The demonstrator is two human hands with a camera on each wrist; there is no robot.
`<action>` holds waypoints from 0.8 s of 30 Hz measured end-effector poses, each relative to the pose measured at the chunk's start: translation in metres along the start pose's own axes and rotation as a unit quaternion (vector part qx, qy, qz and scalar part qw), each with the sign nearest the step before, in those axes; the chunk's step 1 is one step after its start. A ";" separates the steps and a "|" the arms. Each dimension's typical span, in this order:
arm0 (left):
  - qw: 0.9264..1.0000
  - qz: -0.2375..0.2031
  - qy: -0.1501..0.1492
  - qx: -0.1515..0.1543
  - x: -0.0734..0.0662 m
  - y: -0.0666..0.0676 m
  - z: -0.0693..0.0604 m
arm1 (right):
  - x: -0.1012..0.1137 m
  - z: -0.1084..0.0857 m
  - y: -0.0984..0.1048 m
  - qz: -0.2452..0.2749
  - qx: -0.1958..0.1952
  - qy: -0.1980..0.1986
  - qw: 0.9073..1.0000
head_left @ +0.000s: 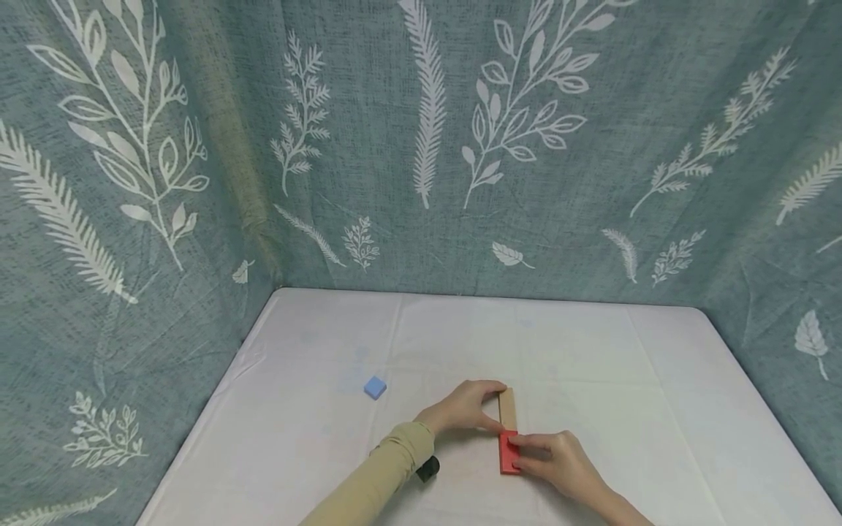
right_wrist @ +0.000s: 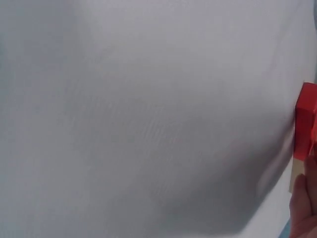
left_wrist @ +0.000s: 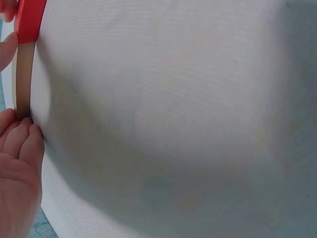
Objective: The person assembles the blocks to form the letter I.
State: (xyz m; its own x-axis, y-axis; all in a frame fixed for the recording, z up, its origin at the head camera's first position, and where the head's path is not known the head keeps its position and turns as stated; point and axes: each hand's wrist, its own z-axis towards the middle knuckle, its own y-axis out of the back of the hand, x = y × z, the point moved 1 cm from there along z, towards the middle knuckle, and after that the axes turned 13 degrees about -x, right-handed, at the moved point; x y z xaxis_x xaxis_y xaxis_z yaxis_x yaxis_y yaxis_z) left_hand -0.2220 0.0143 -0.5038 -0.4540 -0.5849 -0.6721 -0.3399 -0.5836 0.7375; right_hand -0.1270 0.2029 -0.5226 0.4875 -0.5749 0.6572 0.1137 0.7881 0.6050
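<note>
**A red block and a wooden block lie end to end, a hand on each**

The red block lies on the surface, its far end against the near end of the wooden block, so the two form one straight line. Both look stiff and hard, probably light and not fragile; the red one's smooth coat may be a little slippery, while the bare wood should give better grip. The long sides of the red block look like the best hold, and the wooden block can be taken by its two ends or its long edges. A sideways nudge would likely slide either one out of line.

The left hand pinches the wooden block lengthwise, its fingers pressed together at the far end and its thumb near the joint. The right hand grips the red block, thumb and forefinger a little apart on it.

Farther out, a blue block sits well apart, beyond the left forearm. A small black object shows beside the left sleeve. A leaf-patterned curtain hangs behind the surface.
</note>
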 end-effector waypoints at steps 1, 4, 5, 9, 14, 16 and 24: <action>1.000 0.000 0.000 0.000 0.000 0.000 0.000 | 0.000 0.001 -0.001 -0.003 -0.009 -0.005 1.000; 1.000 0.000 0.001 0.000 0.000 0.001 0.000 | -0.001 0.005 -0.003 -0.022 -0.043 -0.021 0.999; 1.000 0.002 0.001 0.000 0.000 0.001 0.000 | -0.001 0.006 -0.005 -0.026 -0.054 -0.025 0.998; 1.000 -0.001 0.002 0.000 0.001 0.000 0.000 | -0.003 0.011 -0.010 -0.031 -0.070 -0.049 0.996; 1.000 -0.005 -0.002 -0.006 0.002 -0.002 0.000 | -0.002 0.012 -0.015 -0.033 -0.049 -0.100 0.993; 1.000 -0.003 -0.007 -0.010 0.002 -0.001 -0.001 | -0.001 0.013 -0.016 -0.035 -0.046 -0.105 0.993; 1.000 -0.015 -0.005 -0.012 0.003 -0.002 -0.002 | 0.000 0.015 -0.014 -0.032 -0.037 -0.096 0.994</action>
State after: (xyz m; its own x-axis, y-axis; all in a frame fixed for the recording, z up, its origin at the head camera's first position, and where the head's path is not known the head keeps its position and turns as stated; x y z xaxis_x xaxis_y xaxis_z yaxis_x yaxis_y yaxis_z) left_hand -0.2211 0.0126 -0.5079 -0.4532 -0.5613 -0.6925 -0.3327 -0.6142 0.7156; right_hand -0.1419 0.1887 -0.5246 0.3045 -0.6507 0.6956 0.2060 0.7580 0.6189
